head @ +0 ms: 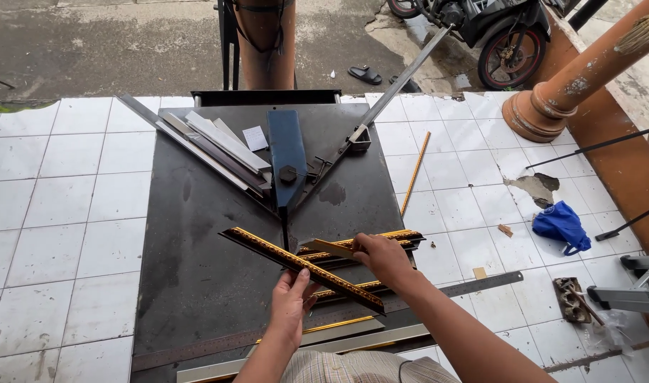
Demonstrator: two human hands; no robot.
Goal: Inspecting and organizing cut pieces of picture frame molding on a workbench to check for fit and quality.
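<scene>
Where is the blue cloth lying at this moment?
In the head view, the blue cloth lies on the white tiled floor at the right side, beyond the black work table and near the orange wall base.

A long black frame moulding [303, 266] with an ornate gold band is slanting across the dark cutting table, its far end pointing up-left. More matching gold-and-black moulding strips [367, 245] are lying beneath, roughly level.

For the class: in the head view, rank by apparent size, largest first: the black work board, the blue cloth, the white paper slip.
1. black work board
2. blue cloth
3. white paper slip, farther away, yet clearly smallest
</scene>
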